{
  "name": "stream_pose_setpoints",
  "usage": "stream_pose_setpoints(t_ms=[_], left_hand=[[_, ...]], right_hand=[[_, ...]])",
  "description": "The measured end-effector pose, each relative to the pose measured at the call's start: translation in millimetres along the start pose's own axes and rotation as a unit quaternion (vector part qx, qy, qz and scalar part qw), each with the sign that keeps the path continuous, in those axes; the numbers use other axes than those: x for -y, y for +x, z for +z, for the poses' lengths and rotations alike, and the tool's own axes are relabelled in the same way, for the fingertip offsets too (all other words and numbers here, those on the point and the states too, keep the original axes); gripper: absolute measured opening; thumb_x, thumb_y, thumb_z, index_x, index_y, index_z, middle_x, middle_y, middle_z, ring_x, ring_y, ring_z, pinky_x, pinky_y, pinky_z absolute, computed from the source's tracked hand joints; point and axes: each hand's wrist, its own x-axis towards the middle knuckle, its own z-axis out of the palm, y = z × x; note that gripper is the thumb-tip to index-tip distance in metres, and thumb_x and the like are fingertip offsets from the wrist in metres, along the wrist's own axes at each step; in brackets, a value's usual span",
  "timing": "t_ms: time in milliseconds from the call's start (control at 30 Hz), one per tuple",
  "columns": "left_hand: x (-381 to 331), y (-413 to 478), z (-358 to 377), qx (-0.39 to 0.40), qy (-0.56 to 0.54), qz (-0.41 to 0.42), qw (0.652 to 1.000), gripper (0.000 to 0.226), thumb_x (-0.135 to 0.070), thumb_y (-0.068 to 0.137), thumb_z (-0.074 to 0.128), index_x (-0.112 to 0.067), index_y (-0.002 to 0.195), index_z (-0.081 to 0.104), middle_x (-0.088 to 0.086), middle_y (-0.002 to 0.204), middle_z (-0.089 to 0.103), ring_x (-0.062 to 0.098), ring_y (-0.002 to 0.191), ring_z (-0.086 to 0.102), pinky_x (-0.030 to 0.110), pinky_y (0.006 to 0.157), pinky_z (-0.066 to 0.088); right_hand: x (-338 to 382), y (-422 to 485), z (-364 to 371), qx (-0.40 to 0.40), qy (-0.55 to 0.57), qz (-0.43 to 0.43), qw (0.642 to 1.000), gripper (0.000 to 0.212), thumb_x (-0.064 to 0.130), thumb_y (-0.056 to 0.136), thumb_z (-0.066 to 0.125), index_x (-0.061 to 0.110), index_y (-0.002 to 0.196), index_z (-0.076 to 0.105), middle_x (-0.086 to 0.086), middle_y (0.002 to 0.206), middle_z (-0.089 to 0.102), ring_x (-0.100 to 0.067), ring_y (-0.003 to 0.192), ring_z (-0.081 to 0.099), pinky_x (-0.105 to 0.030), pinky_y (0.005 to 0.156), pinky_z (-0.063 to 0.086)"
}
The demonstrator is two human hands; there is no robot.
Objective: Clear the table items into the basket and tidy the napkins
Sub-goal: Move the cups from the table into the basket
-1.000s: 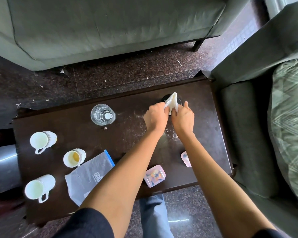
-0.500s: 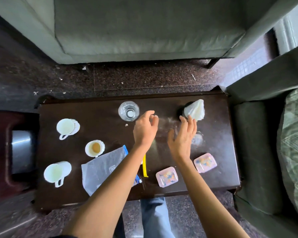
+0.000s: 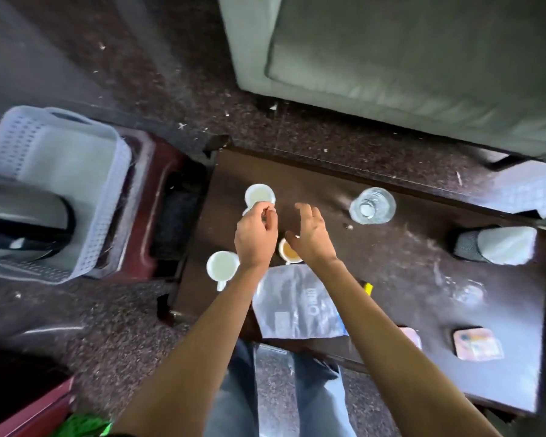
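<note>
Both hands hover over the left end of the dark brown wooden coffee table [image 3: 423, 247], where three white ceramic mugs stand close together, probably because they are the next things to clear. The left hand [image 3: 255, 239] hangs with its fingers curled loosely, just over the near edge of the far white mug [image 3: 259, 194]; whether the fingertips touch its rim or handle cannot be told through the blur, and nothing looks clamped in it. The right hand [image 3: 309, 236] is spread open and empty, its palm above the middle white mug with brown dregs [image 3: 289, 251], which it partly hides. The near white mug [image 3: 222, 265] stands untouched, its handle pointing toward the person. The destination, a pale lilac perforated plastic basket [image 3: 108, 197], sits on a dark red stool just left of the table, near enough for a short carry; a grey and black object already lies in it. Nearer the person lies a clear plastic zip bag with a blue edge [image 3: 297, 304], flat under the right forearm. A clear plastic bottle [image 3: 372, 205] stands at the far edge. The white napkins sit bunched in a black holder [image 3: 494, 246] at the right end, seemingly tidied. A small clear box of coloured contents [image 3: 477, 348] waits at the near right corner.
</note>
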Motion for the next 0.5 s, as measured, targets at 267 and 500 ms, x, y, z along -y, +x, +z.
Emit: stream_pose_setpoints(t_ms=[267,500], left_hand=[[91,33,-79,-0.008,-0.023,-0.102,0.994,0.018,-0.024,0.092,0.052,-0.021,0.103,0.067,0.0,0.097,0.072,0.018,0.082,0.068,0.035,0.072,0.056],[137,45,-116,-0.002,-0.008,-0.142,0.99,0.021,-0.025,0.095,0.051,-0.02,0.109,0.065,0.001,0.107,0.071,0.018,0.082,0.069,0.033,0.075,0.056]], right_hand=[[59,49,61,-0.031,-0.106,0.008,0.994,0.087,0.015,0.074,0.075,0.005,0.146,0.027,-0.024,0.151,0.024,-0.04,0.137,0.025,-0.04,0.115,0.021],[72,82,83,0.005,-0.186,0.05,0.981,0.086,0.011,0.081,0.073,0.026,0.15,0.024,-0.022,0.156,0.011,-0.045,0.132,0.028,-0.051,0.107,0.033]])
